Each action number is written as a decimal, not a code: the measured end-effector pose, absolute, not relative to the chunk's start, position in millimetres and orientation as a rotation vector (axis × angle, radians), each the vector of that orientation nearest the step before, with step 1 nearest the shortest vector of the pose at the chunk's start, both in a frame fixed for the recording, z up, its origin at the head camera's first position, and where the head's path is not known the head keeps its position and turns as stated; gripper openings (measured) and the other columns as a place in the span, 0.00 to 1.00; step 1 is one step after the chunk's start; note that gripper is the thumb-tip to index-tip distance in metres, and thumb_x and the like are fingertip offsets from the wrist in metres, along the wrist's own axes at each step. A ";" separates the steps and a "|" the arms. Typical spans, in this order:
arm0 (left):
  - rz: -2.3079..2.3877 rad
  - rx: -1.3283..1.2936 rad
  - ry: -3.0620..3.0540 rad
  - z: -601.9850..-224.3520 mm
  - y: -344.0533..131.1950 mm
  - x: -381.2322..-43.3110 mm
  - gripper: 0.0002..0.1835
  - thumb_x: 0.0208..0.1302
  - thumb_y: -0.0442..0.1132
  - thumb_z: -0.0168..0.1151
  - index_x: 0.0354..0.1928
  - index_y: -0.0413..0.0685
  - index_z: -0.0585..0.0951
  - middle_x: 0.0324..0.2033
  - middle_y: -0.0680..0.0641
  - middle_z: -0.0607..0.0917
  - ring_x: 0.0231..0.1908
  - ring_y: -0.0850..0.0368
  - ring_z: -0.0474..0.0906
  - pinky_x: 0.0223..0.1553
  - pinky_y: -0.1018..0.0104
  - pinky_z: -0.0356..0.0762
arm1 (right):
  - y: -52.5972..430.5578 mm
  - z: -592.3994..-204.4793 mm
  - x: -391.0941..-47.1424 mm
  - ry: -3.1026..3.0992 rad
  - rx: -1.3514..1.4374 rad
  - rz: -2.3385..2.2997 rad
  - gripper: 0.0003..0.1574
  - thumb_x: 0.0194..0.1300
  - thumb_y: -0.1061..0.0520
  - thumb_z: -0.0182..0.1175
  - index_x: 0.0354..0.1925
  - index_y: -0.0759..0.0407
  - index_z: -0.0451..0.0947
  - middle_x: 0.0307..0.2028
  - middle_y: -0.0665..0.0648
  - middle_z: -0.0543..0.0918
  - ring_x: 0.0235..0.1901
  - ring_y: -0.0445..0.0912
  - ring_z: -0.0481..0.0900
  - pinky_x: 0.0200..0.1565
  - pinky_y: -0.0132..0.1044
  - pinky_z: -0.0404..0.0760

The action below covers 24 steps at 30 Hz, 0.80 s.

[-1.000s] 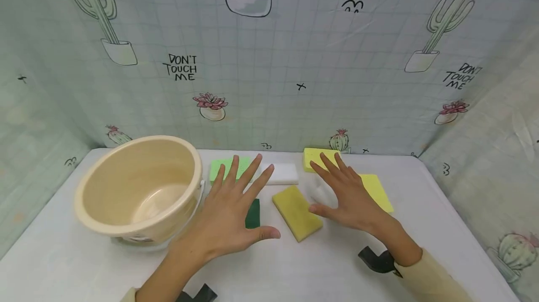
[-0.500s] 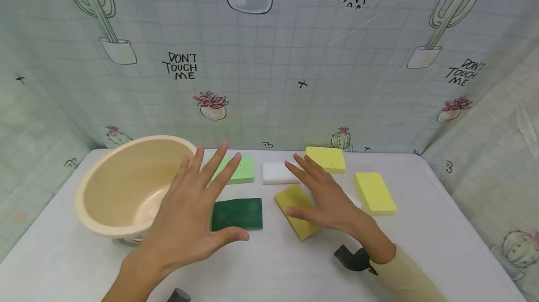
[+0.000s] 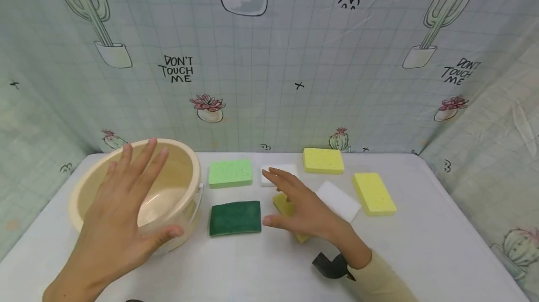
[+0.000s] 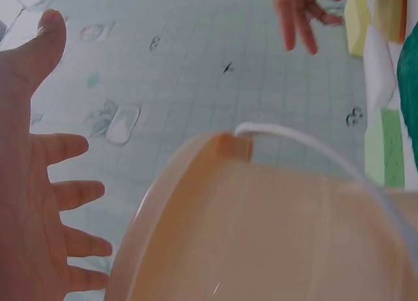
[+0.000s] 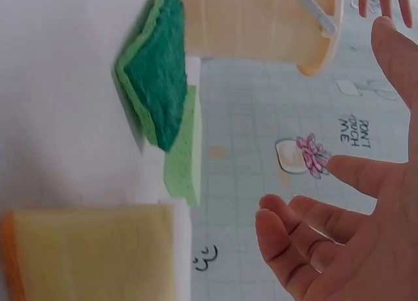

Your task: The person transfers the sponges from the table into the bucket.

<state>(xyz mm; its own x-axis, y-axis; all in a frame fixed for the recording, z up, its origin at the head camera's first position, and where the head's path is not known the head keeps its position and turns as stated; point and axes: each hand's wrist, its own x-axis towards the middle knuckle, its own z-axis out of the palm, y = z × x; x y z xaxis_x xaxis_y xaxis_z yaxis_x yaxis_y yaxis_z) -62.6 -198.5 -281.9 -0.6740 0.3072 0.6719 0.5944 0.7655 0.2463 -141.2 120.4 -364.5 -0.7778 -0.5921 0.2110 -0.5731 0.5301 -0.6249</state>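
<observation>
My left hand [image 3: 122, 208] spreads its fingers over the cream bucket [image 3: 187, 204] and holds nothing. In the left wrist view its fingertips come close to the bucket's rim [image 4: 147, 209]. My right hand [image 3: 309, 211], with bent but loose fingers and nothing in them, hovers over a dull yellow sponge [image 3: 283, 203] and partly hides it. To the left of that hand lies a dark green scouring sponge [image 3: 235, 218]; the right wrist view shows its light green underside. Behind it rests a light green sponge [image 3: 230, 173]. A white sponge [image 3: 280, 169] is partly covered by the right fingers.
Another white sponge [image 3: 338, 200] lies right of the right hand. Two bright yellow sponges sit farther back and right, one [image 3: 323, 161] by the back edge and one [image 3: 374, 194] near the right side. A printed cactus curtain [image 3: 269, 59] encloses the white table [image 3: 236, 269].
My left hand has moved left, from over the green sponges to over the bucket. My right hand has also shifted left, and its fingers have bent, uncovering the right-hand yellow and white sponges.
</observation>
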 end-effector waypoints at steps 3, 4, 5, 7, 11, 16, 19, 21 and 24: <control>-0.628 -0.620 -2.325 -282.4 -214.7 -62.1 0.53 0.52 0.77 0.50 0.72 0.48 0.61 0.71 0.44 0.58 0.71 0.36 0.43 0.67 0.41 0.37 | 112.3 -368.4 -141.3 2.651 -1.039 -1.157 0.53 0.57 0.33 0.64 0.74 0.36 0.50 0.71 0.43 0.53 0.50 0.45 0.72 0.44 0.43 0.75; -0.633 -0.602 -2.316 -283.3 -219.8 -62.5 0.53 0.52 0.77 0.50 0.72 0.48 0.61 0.71 0.45 0.59 0.70 0.36 0.44 0.66 0.40 0.37 | 109.9 -370.4 -141.5 2.636 -1.045 -1.171 0.52 0.57 0.34 0.64 0.74 0.37 0.51 0.71 0.43 0.53 0.49 0.46 0.73 0.42 0.41 0.75; -0.634 -0.583 -2.311 -284.7 -224.8 -63.2 0.53 0.52 0.77 0.50 0.71 0.49 0.62 0.71 0.45 0.59 0.70 0.35 0.44 0.66 0.38 0.37 | 107.8 -372.2 -141.5 2.618 -1.048 -1.184 0.52 0.58 0.35 0.64 0.74 0.38 0.51 0.71 0.42 0.53 0.47 0.46 0.73 0.41 0.39 0.75; -0.629 -0.548 -2.305 -288.4 -234.3 -64.5 0.52 0.52 0.77 0.50 0.71 0.49 0.63 0.71 0.45 0.59 0.69 0.33 0.45 0.64 0.33 0.36 | 104.2 -376.3 -141.2 2.597 -1.062 -1.192 0.51 0.59 0.36 0.64 0.73 0.38 0.51 0.71 0.44 0.53 0.43 0.47 0.72 0.37 0.35 0.74; -0.640 -0.474 -2.305 -298.3 -252.9 -65.4 0.51 0.52 0.76 0.52 0.71 0.50 0.64 0.71 0.45 0.60 0.69 0.32 0.45 0.60 0.27 0.33 | 96.9 -384.1 -140.5 2.575 -1.073 -1.172 0.51 0.59 0.36 0.63 0.73 0.39 0.51 0.71 0.48 0.54 0.38 0.46 0.73 0.33 0.31 0.74; -0.774 -0.407 -2.310 -308.6 -271.2 -63.6 0.47 0.55 0.67 0.62 0.71 0.49 0.64 0.71 0.46 0.60 0.70 0.38 0.45 0.61 0.29 0.30 | 86.6 -389.4 -135.1 2.549 -0.979 -1.137 0.52 0.58 0.32 0.62 0.73 0.43 0.53 0.71 0.54 0.55 0.33 0.41 0.75 0.33 0.30 0.75; -0.848 -0.411 -2.291 -313.7 -277.9 -63.1 0.44 0.57 0.62 0.63 0.70 0.48 0.64 0.71 0.46 0.61 0.71 0.41 0.45 0.64 0.34 0.31 | 82.0 -391.6 -129.0 2.539 -0.892 -1.135 0.53 0.58 0.31 0.61 0.73 0.45 0.53 0.71 0.56 0.55 0.30 0.37 0.76 0.33 0.30 0.75; -0.873 -0.430 -2.265 -316.4 -280.9 -64.1 0.42 0.59 0.60 0.62 0.70 0.46 0.64 0.70 0.45 0.61 0.71 0.42 0.46 0.67 0.41 0.34 | 80.1 -393.6 -125.1 2.539 -0.846 -1.146 0.53 0.58 0.31 0.61 0.73 0.45 0.53 0.71 0.56 0.54 0.28 0.35 0.75 0.31 0.30 0.75; -0.892 -0.449 -2.221 -319.4 -283.7 -67.4 0.39 0.61 0.57 0.62 0.69 0.44 0.65 0.69 0.43 0.64 0.70 0.48 0.50 0.68 0.51 0.39 | 78.0 -397.7 -120.7 2.570 -0.818 -1.139 0.53 0.58 0.31 0.61 0.73 0.47 0.53 0.72 0.56 0.54 0.26 0.33 0.74 0.28 0.30 0.74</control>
<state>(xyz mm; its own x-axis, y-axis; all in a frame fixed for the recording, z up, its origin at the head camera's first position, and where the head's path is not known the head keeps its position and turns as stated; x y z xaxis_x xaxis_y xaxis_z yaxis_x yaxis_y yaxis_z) -67.4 -283.7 -319.4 -0.7005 0.0584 0.7112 0.5340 0.7040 0.4682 -120.7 78.0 -397.7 -0.8227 -0.5677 0.0283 -0.4023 0.5464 -0.7346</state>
